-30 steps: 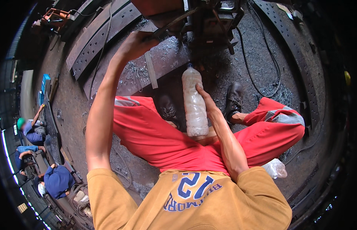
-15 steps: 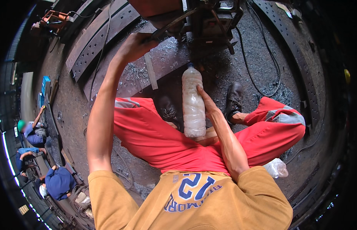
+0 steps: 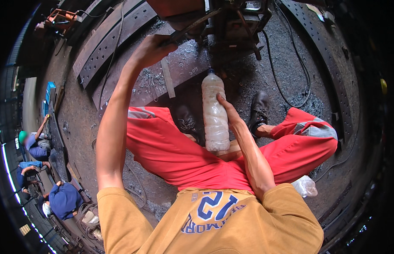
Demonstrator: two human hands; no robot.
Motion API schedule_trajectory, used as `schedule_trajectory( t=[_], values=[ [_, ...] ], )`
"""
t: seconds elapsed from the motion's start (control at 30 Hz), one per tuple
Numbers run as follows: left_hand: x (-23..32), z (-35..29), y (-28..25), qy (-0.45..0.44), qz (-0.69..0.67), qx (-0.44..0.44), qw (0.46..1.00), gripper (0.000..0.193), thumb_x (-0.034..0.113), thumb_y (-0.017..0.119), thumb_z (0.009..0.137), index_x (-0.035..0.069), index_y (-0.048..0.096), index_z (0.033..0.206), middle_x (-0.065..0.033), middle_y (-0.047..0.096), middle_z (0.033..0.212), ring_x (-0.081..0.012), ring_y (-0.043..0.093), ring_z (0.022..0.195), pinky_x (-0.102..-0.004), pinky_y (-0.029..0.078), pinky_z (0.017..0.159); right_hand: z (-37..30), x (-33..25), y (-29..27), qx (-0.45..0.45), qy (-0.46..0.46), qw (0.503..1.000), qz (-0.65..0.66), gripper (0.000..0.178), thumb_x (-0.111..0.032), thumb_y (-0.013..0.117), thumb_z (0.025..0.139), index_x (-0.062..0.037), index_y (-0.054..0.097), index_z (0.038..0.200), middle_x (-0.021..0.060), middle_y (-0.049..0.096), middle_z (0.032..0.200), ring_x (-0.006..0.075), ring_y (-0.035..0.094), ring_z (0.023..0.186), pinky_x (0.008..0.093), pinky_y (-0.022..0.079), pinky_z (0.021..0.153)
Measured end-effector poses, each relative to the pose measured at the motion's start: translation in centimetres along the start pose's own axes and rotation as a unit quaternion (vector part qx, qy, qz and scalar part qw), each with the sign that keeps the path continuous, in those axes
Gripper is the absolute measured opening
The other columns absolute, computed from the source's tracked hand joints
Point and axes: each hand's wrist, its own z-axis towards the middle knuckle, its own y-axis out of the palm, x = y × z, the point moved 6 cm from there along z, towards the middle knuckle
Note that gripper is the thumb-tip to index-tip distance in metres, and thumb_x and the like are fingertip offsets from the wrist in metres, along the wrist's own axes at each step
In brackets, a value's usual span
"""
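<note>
My right hand (image 3: 229, 111) is wrapped round a large clear plastic bottle (image 3: 214, 118) of cloudy whitish liquid. The bottle's blue-capped neck points away from me, toward a dark drilling machine (image 3: 233, 31) at the top of the view. A thin streak shows just beyond the cap, near the machine's lower end. My left hand (image 3: 152, 51) is closed round the end of a long metal lever (image 3: 199, 21) that runs up to the machine. Beneath the machine lies a flat steel plate (image 3: 186, 67) strewn with metal shavings.
Perforated steel beams (image 3: 101, 53) lie at the far left, another beam (image 3: 322, 55) at the right. A black cable (image 3: 305, 70) loops over the shaving-covered floor. A clear plastic bag (image 3: 305, 186) sits by my right hip. Several co-workers (image 3: 66, 201) are at the left.
The machine and lever appear slightly further right in the view. My left hand keeps its grip on the lever, and my right hand still holds the bottle in nearly the same place.
</note>
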Motion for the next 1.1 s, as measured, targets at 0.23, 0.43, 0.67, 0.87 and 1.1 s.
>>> schedule_trajectory(
  t=[0.23, 0.43, 0.67, 0.87, 1.1],
  values=[
    [0.02, -0.04, 0.03, 0.001, -0.002, 0.005, 1.0, 0.033, 0.032, 0.065, 0.088, 0.001, 0.071, 0.097, -0.0057, 0.061, 0.068, -0.0128, 0.055, 0.063, -0.0327, 0.046, 0.06, 0.02, 0.16, 0.07, 0.013, 0.003, 1.0, -0.009, 0.054, -0.053, 0.063, 0.093, -0.0065, 0.062, 0.12, 0.0075, 0.07, 0.098, 0.0197, 0.07, 0.083, 0.0353, 0.059, 0.077],
    [-0.05, -0.06, 0.06, -0.001, -0.002, 0.007, 1.0, 0.034, 0.033, 0.065, 0.088, 0.001, 0.071, 0.098, -0.0056, 0.061, 0.068, -0.013, 0.055, 0.063, -0.0328, 0.046, 0.06, 0.04, 0.22, 0.19, 0.006, 0.003, 1.0, -0.007, 0.057, -0.053, 0.067, 0.091, -0.0065, 0.06, 0.123, 0.0072, 0.069, 0.099, 0.0198, 0.07, 0.084, 0.0361, 0.059, 0.077],
    [-0.12, -0.01, 0.13, 0.006, 0.006, 0.007, 1.0, 0.034, 0.033, 0.065, 0.088, 0.001, 0.071, 0.098, -0.0061, 0.062, 0.068, -0.0137, 0.056, 0.063, -0.0331, 0.046, 0.061, 0.22, 0.39, 0.0, 0.003, 0.014, 1.0, 0.013, 0.053, -0.053, 0.064, 0.092, -0.0077, 0.062, 0.119, 0.007, 0.07, 0.097, 0.0198, 0.07, 0.082, 0.0363, 0.059, 0.075],
    [-0.24, 0.03, 0.21, 0.007, 0.003, 0.009, 1.0, 0.033, 0.032, 0.066, 0.088, 0.001, 0.071, 0.098, -0.0062, 0.062, 0.069, -0.0137, 0.057, 0.064, -0.0334, 0.047, 0.061, 0.5, 0.41, -0.1, -0.011, 0.011, 1.0, 0.021, 0.055, -0.052, 0.066, 0.092, -0.0062, 0.059, 0.123, 0.0073, 0.068, 0.099, 0.0196, 0.07, 0.085, 0.0366, 0.059, 0.076],
    [-0.4, 0.08, 0.28, -0.004, 0.002, 0.011, 1.0, 0.033, 0.032, 0.066, 0.088, 0.001, 0.071, 0.098, -0.0069, 0.063, 0.069, -0.0152, 0.058, 0.064, -0.0342, 0.047, 0.062, 0.73, 0.66, -0.49, -0.01, 0.01, 1.0, 0.02, 0.052, -0.051, 0.063, 0.094, -0.0071, 0.061, 0.121, 0.007, 0.07, 0.1, 0.0194, 0.07, 0.085, 0.0359, 0.059, 0.077]
  ],
)
